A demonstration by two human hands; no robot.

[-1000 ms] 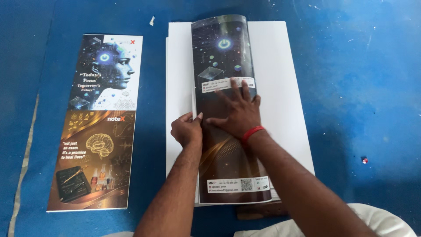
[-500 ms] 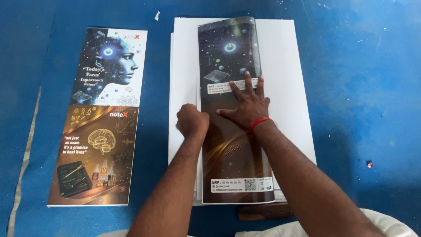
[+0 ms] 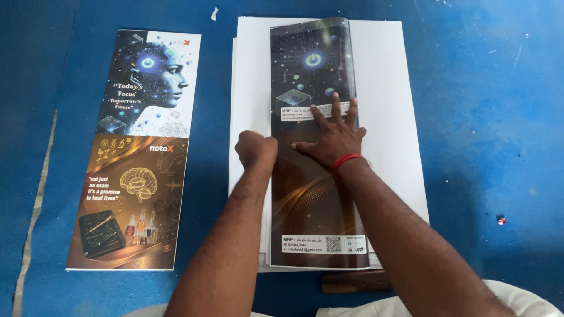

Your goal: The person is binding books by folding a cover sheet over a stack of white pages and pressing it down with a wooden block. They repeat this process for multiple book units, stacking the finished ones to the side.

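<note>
Leftmost, a finished printed cover [image 3: 130, 149] lay apart on the blue floor [image 3: 487, 117]. Left hand [image 3: 256, 148], fisted and empty, pressed the folded cover sheet's [image 3: 311, 194] edge on white paper [image 3: 385, 105]; right hand [image 3: 335, 138] lay flat, fingers spread. Best creased with firm, even pressure.

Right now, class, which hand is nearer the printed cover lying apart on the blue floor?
Left. The left hand is fisted just right of that cover; the right hand lies farther right.

light: bright, even | shadows: soft, faint | glare: sheen on glossy cover [image 3: 311, 147]; focus: sharp throughout
</note>
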